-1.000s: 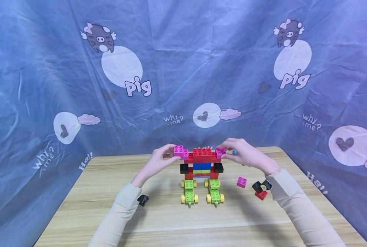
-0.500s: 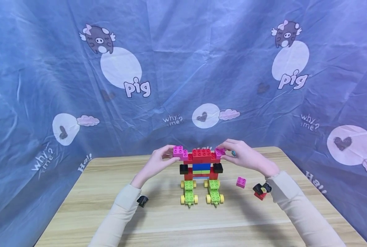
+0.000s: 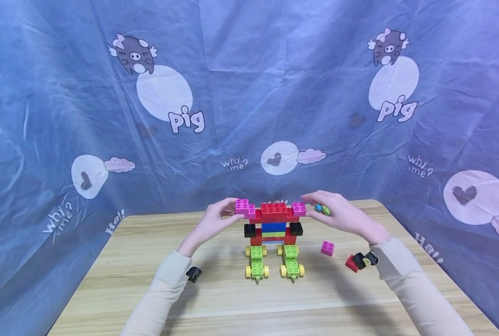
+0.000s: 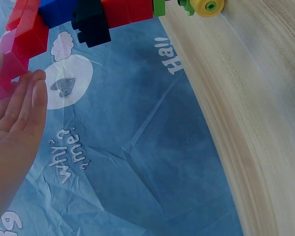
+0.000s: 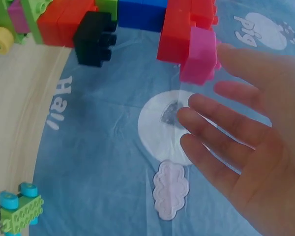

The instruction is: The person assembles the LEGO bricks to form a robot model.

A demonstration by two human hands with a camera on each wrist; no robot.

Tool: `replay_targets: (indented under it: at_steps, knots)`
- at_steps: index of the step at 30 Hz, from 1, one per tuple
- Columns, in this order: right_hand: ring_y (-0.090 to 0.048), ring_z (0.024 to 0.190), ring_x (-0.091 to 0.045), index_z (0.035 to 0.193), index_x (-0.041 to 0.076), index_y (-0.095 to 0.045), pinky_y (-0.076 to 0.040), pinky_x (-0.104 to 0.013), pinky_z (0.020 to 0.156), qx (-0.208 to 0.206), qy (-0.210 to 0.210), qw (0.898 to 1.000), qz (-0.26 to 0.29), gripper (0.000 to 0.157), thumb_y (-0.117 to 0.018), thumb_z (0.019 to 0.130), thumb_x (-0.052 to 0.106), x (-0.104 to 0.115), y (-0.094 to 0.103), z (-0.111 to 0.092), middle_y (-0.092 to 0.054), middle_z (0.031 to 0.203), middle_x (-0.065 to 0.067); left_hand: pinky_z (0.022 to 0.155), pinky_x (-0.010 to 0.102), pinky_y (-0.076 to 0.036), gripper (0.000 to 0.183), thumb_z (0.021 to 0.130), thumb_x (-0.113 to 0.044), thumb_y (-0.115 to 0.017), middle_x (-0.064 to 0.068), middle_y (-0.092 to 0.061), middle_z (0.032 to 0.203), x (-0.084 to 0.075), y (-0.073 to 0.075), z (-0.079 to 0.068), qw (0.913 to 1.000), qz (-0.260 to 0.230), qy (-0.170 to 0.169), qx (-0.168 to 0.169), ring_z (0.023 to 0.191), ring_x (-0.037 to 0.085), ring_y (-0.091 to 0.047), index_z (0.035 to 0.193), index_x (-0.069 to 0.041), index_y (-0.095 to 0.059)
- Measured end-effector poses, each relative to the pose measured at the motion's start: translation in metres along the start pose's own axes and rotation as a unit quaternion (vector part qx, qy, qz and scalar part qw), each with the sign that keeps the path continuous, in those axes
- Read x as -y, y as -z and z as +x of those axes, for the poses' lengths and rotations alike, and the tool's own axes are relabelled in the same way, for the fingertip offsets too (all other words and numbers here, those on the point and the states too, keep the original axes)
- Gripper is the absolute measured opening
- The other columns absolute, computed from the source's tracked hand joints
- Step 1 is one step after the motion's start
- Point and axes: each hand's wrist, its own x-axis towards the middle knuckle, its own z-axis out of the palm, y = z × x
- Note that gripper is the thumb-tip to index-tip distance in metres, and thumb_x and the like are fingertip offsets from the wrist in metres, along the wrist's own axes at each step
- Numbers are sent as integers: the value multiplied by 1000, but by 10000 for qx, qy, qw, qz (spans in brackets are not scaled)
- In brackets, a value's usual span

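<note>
A toy-brick figure stands upright on two green wheeled bases (image 3: 257,267) with yellow wheels. Its body has red bricks (image 3: 274,210), a blue brick (image 3: 274,227) and black bricks (image 3: 250,230) at the sides. At the top left end my left hand (image 3: 214,223) pinches pink bricks (image 3: 242,206) between thumb and fingers. Another pink brick (image 3: 298,208) caps the top right end. Beside it my right hand (image 3: 337,213) holds nothing; in the right wrist view its fingers (image 5: 226,130) are spread, with the thumb tip close to that pink brick.
A loose pink brick (image 3: 327,248) lies right of the figure. By the right sleeve are a red brick (image 3: 352,263) and a black piece (image 3: 359,260). Another black piece (image 3: 193,274) lies near the left sleeve. A green wheeled base with blue wheels (image 5: 22,211) sits behind the right hand. Patterned blue cloth (image 3: 249,93) hangs behind.
My right hand has let go of the pink brick at the top right and drawn slightly right, its fingers opening. The black piece near the right sleeve has shifted right. The left hand keeps its hold.
</note>
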Motion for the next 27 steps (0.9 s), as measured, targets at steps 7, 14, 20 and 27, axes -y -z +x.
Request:
replay_targets:
  at_steps: [7,14,20,27]
  knots:
    - [-66,89,-12,120,11,-60,-57,-34,78,143,-418,9990,-110,37,-68,86,22,-9,0,-17,-67,110,-4,87,26,-55,41,84,-25,-70,7,-67,109,-1,0,0,10000,7,-1,-11,95,19,-66,120,-11,-58]
    - [-67,86,-14,116,9,-62,-57,-34,76,429,-705,9965,-114,34,-68,85,22,-30,-13,-37,-69,109,-6,86,25,-55,39,84,-27,-69,4,-68,106,2,-1,-1,10000,64,27,-55,94,15,-66,119,-13,-59]
    - [-67,84,-20,110,4,-64,-57,-37,74,588,-907,9941,120,31,-68,85,20,-50,-28,-55,-69,105,-12,86,26,-55,39,84,-29,-69,3,-68,107,2,0,-1,9999,86,32,-44,94,15,-66,119,-14,-59]
    - [-66,83,-22,108,3,-63,-56,-36,73,1138,-1296,9847,264,31,-67,86,24,-63,-47,-70,-69,103,-12,86,28,-56,40,84,-29,-69,5,-68,107,2,-1,0,10000,61,9,-28,94,16,-66,119,-13,-59]
